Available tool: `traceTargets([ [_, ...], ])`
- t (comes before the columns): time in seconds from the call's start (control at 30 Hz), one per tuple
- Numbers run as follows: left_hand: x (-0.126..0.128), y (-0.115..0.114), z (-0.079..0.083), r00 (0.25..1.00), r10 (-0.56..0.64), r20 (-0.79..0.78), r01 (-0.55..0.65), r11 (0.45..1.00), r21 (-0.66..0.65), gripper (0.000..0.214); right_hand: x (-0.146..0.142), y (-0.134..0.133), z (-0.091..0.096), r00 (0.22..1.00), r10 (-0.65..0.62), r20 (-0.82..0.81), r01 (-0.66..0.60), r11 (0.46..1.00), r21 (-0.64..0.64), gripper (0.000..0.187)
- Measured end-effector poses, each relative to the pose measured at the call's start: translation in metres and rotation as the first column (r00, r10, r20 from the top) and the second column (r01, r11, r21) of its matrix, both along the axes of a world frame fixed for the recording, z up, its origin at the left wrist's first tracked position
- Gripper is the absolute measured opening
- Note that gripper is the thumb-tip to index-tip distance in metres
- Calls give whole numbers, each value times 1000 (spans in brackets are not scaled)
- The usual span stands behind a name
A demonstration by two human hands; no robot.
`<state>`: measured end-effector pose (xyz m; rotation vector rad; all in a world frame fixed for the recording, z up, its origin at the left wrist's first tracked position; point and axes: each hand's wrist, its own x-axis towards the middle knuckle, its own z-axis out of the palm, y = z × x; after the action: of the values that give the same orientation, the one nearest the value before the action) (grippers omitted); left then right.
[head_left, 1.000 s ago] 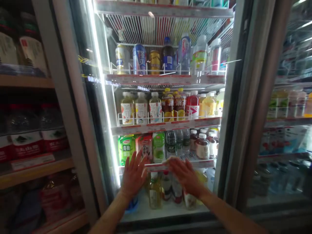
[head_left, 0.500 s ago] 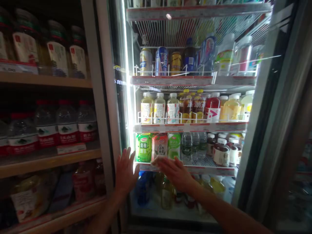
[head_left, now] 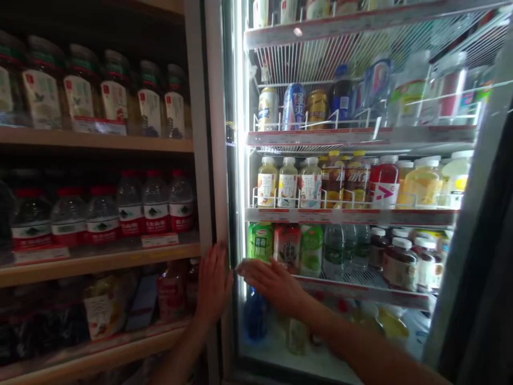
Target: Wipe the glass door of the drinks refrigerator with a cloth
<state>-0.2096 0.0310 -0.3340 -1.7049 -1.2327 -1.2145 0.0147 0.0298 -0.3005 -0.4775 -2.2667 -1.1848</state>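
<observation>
As left hand (head_left: pixel 214 282) spreads by metal frame (head_left: pixel 218 149) | right hand (head_left: pixel 274 285) flat, pale cloth (head_left: pixel 241 266) at fingertips

Right of light strip (head_left: pixel 240 133), glass door (head_left: pixel 363 176) blocks drinks (head_left: pixel 310 184); just left of it, metal post (head_left: pixel 218 133) in the way; farther left, gap above red-capped bottles (head_left: pixel 130 208)

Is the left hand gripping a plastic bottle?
No, the left hand has its fingers stretched upward in front of the tall grey metal frame.

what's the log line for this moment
left hand: open, at upright frame | right hand: flattened, before lit drinks fridge, grip unclear
</observation>
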Motion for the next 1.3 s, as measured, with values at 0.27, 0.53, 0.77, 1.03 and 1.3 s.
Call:
traceTargets([
  [0.27,-10,5,56,997,-50,54,45,995,94,57,-20,26,116,968,-162,-193,171,985,29,67],
  [0.53,4,10,118,989,-104,103,79,973,217,52,-22,21,122,998,-57,-31,62,983,171,57],
  [0.77,14,18,161,989,-116,88,91,965,247,51,-15,41,228,943,-95,-320,143,981,129,75],
  [1.03,31,30,196,988,-124,88,95,955,281,50,20,21,181,987,-121,-105,138,975,172,70],
  [1.3,68,46,234,982,-182,50,159,942,297,54,112,18,251,854,-219,-472,352,911,214,70],
])
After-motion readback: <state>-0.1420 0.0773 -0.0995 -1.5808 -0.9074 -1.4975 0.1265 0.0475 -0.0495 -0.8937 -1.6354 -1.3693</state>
